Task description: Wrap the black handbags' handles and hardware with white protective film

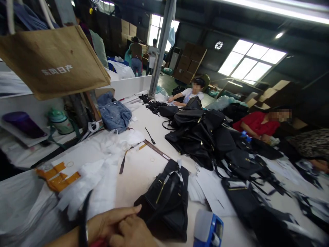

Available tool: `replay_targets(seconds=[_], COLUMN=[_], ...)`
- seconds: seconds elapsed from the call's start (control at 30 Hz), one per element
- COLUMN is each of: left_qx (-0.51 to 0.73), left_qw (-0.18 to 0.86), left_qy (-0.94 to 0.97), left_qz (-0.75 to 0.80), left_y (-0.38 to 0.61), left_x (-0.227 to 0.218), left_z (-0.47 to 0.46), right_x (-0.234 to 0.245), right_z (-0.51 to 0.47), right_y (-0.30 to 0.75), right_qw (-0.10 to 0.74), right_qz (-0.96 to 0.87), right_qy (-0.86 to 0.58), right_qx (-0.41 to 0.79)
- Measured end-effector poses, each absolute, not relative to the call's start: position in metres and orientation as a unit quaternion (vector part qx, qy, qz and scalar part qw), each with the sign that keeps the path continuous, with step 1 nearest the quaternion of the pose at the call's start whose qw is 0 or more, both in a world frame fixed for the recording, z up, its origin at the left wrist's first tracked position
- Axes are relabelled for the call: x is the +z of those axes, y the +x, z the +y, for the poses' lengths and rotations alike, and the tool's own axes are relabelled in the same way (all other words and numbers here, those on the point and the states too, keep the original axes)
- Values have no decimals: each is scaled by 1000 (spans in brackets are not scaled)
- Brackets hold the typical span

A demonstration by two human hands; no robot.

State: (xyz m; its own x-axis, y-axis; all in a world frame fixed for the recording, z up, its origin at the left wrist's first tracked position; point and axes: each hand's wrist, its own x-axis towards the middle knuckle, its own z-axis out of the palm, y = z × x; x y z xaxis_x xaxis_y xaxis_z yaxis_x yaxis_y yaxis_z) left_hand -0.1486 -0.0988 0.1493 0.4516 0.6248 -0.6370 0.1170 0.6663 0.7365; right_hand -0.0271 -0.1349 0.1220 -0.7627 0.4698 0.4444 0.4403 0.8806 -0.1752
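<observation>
At the bottom of the head view, my left hand (109, 219) and my right hand (135, 231) are brought together, one overlapping the other. A dark band circles my left wrist, and my left thumb points toward a bag. The fingers of my right hand are curled, while most of my left fingers are hidden behind it. Whatever may be between them cannot be made out. Just beyond my hands, a black handbag (171, 199) with a gold zipper stands on the white table (131, 185). A blue tape dispenser or similar device (214, 231) lies right of it.
Black bags (203, 130) are heaped across the table, with white paper sheets (213, 190) nearby. Plastic wrapping (100, 185) and brown tape (59, 176) lie left. A brown tote (53, 61) hangs above a denim bag (114, 113). Co-workers sit at the far side.
</observation>
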Motion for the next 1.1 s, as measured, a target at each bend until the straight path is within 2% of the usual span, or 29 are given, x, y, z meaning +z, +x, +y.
replay_targets(seconds=[0.17,0.27,0.33,0.47,0.63,0.77,0.83,0.93,1.0,1.1], left_qx=[112,179,228,230,264,272,281,302,317,331], left_qw=[856,870,853,800,772,790,805,831,846,859], left_qy=[321,293,302,359,291,249,223,195,186,180], left_qz=[389,355,360,421,500,490,472,424,387,348], left_y=[-169,-181,-192,-202,-181,-164,-158,-146,-133,-113], left_x=[156,150,143,117,85,84,90,103,113,127], left_z=[-103,-87,-75,-61,-55,-45,-37,-26,-20,-12], right_x=[136,149,148,119,82,92,105,121,126,119], right_z=[-144,-145,-146,-144,-138,-135,-135,-136,-135,-128], right_y=[-61,-52,-29,32,80,94,90,66,41,3], right_qw=[236,300,307,186,56,33,65,194,282,329], right_qz=[-953,-927,-897,-805,-806,-788,-783,-764,-722,-604], right_qy=[-187,-224,-313,-558,-589,-615,-618,-608,-594,-548], right_qx=[21,-23,-56,-72,-29,10,25,95,215,476])
